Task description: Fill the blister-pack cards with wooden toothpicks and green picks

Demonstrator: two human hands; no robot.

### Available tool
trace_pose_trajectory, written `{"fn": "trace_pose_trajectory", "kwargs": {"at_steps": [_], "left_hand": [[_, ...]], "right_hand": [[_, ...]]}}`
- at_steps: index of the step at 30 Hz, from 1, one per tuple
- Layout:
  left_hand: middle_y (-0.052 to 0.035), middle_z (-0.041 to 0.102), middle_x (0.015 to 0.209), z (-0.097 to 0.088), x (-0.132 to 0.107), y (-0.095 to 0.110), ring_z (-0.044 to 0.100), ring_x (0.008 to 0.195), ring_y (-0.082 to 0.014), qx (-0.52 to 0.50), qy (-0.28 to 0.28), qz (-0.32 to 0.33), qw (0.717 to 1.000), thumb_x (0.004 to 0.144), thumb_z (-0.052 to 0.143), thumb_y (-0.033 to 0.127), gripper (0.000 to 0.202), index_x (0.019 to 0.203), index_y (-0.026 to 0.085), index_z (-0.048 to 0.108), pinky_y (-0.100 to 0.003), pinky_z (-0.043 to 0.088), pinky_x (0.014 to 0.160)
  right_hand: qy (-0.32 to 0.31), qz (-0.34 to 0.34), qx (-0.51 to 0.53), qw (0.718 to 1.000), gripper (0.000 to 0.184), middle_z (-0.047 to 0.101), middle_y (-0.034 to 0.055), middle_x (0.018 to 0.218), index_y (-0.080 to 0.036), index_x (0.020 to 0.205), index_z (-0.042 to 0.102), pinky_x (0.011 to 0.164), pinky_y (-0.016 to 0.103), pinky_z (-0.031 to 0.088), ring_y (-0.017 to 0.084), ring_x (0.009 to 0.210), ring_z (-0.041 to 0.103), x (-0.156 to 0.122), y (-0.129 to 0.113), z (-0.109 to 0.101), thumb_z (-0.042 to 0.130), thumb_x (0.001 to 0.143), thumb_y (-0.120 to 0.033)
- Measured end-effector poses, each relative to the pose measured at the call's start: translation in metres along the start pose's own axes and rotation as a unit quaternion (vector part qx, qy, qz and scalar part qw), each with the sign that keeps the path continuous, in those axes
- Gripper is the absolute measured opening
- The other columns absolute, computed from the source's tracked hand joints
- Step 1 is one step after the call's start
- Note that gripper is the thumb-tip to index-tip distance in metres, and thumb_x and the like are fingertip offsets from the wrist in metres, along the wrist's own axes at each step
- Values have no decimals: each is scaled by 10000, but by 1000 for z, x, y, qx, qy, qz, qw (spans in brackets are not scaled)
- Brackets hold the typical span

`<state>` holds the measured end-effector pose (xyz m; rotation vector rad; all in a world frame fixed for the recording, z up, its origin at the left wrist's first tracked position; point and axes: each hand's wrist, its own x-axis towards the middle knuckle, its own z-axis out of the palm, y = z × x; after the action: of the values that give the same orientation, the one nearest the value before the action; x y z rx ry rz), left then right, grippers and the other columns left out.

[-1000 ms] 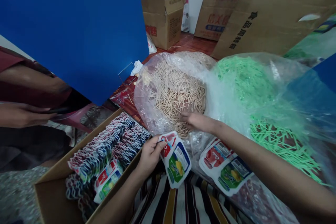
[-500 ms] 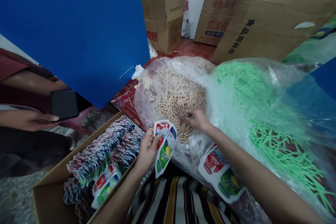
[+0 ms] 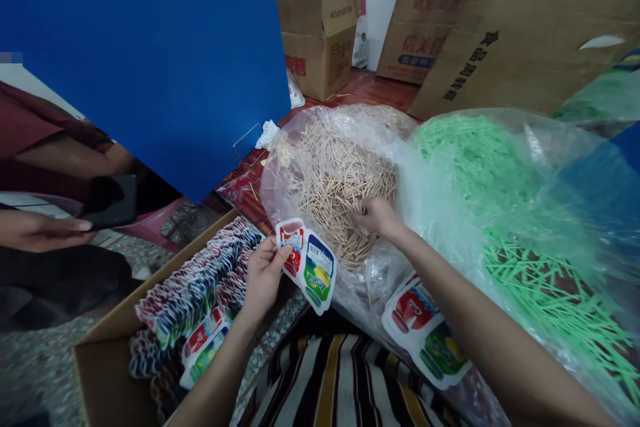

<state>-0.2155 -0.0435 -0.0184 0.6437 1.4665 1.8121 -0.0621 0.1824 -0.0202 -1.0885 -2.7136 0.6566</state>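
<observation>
Between thumb and fingers, my left hand (image 3: 263, 273) grips a flat printed double pouch (image 3: 320, 273), red "Cola" on one half and green lemon print on the other. Its far half sticks out to the right, over the edge of a plastic bag. My right hand (image 3: 377, 217) reaches into a heap of thin beige sticks (image 3: 345, 173) in that clear bag. Its fingers are drawn together; whatever is between them is hidden. A second stack of double pouches (image 3: 425, 333) lies beneath my right forearm.
An open carton (image 3: 105, 373) with rows of packed pouches stands at left. Green sticks (image 3: 560, 307) lie at right in a plastic bag. A blue panel (image 3: 150, 47) fills the upper left; beside it another person's hand holds a phone (image 3: 113, 201). Cardboard boxes (image 3: 320, 33) stand behind.
My left hand has shifted left, and the pouch has turned from steeply upright to a slant with both halves facing me. My right hand stays at the beige sticks, its fingers closer together.
</observation>
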Motion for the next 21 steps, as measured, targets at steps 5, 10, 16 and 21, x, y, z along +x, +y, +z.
{"fn": "trace_pose_trajectory", "kwargs": {"at_steps": [5,10,16,21], "left_hand": [[-10,720,808,0,-2,-7,634,686,-127,-15,2,-7,1000,745,687,280,189,888,161,655,-235,488,692],[6,711,750,0,-2,-9,619,619,-109,-28,-11,-18,999,752,686,260,134,829,160,641,-213,481,639],[8,705,753,2,-1,-6,620,641,-101,-31,-10,-7,999,758,684,249,139,857,159,644,-202,481,658],[10,705,745,1,0,-6,622,617,-107,-37,-10,-16,999,745,692,269,158,847,162,634,-218,489,645]], "right_hand": [[-89,-6,-71,993,227,690,69,798,-154,840,685,636,227,405,191,763,626,3,-7,-2,683,692,-326],[-126,-3,-124,984,396,676,144,1006,-110,1034,643,780,259,435,252,965,617,1,-20,3,687,664,-242],[-113,21,-125,985,361,670,184,1036,-94,1019,655,851,312,434,266,953,631,7,-32,20,626,659,-96],[-69,-6,-33,997,207,704,86,848,-118,878,679,708,234,455,207,822,644,1,-11,4,626,689,-186]]}}
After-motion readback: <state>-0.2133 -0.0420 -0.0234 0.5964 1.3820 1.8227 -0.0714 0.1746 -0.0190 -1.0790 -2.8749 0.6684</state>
